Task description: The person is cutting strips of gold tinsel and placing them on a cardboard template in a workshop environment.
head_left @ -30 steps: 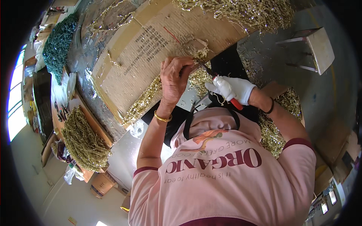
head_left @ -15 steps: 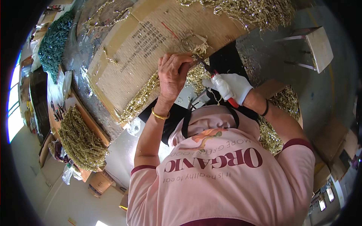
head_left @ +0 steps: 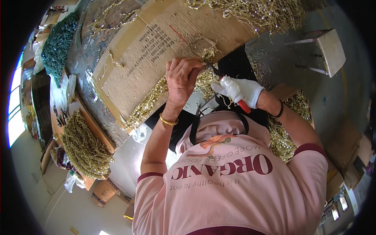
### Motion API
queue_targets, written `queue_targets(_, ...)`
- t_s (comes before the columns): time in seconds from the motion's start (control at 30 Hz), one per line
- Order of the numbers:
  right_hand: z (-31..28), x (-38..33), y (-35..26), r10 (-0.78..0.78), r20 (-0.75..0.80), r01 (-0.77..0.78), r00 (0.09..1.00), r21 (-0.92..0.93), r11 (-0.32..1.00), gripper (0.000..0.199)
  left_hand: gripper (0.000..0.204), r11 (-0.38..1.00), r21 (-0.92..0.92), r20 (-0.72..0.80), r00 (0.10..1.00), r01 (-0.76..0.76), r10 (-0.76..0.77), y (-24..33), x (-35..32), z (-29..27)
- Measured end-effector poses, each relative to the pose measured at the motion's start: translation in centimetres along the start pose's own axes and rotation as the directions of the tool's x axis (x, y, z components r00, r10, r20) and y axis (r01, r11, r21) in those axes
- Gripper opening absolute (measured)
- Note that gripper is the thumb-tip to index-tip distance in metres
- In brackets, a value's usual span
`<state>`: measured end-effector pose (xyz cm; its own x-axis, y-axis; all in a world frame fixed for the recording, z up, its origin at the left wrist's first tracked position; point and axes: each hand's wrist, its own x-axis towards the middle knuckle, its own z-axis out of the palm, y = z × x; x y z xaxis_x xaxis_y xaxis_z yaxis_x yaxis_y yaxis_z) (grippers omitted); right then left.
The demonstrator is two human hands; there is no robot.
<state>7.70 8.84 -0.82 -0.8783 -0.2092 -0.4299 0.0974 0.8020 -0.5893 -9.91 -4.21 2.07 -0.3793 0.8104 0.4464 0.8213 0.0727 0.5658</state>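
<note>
My left hand (head_left: 182,80), bare with a gold bangle at the wrist, is closed in a pinch above the cardboard edge. What its fingers hold is too small to make out. My right hand (head_left: 246,93), in a white glove, grips pliers (head_left: 243,105) with red handles, partly wrapped in white. Their dark jaws reach the left fingertips. Gold glittery sprigs (head_left: 147,105) lie along the cardboard's near edge, passing beside the left wrist, and more gold sprigs (head_left: 205,83) sit between the hands. A small gold tuft (head_left: 210,53) lies just beyond the jaws.
Flattened cardboard (head_left: 137,58) covers the worktop. Gold sprigs (head_left: 254,13) are heaped at its far side, another bundle (head_left: 84,145) lies at left, and more fill a box (head_left: 312,117) by my right arm. Green sprigs (head_left: 58,43) stand far left; a stool (head_left: 331,53) stands right.
The right hand and pliers have shifted slightly right and nearer to me, with the jaws still by the left fingertips. My left hand keeps its pinch almost in place.
</note>
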Motion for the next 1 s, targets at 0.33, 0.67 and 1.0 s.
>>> queue_targets(0.33, -0.4, -0.2, -1.7, 0.243, -0.177, -0.217, 0.954, 0.153, 0.964, 0.024, 0.017, 1.0, -0.003, -0.006, 1.0, -0.027, 0.027, -0.1, 0.1, 0.1)
queue_targets(0.67, -4.5, -1.8, -2.7, 0.093, 0.151, -0.177, 0.984, 0.836, 0.519, 0.022, 0.018, 0.997, -0.048, -0.012, 0.998, 0.068, -0.068, 0.5, 0.2, 0.0)
queue_targets(1.0, -5.8, -1.8, -2.7, 0.065, 0.21, -0.199, 0.975, 0.713, 0.672, 0.018, 0.017, 0.997, -0.072, 0.009, 0.999, 0.033, -0.032, 0.1, 0.2, -0.1)
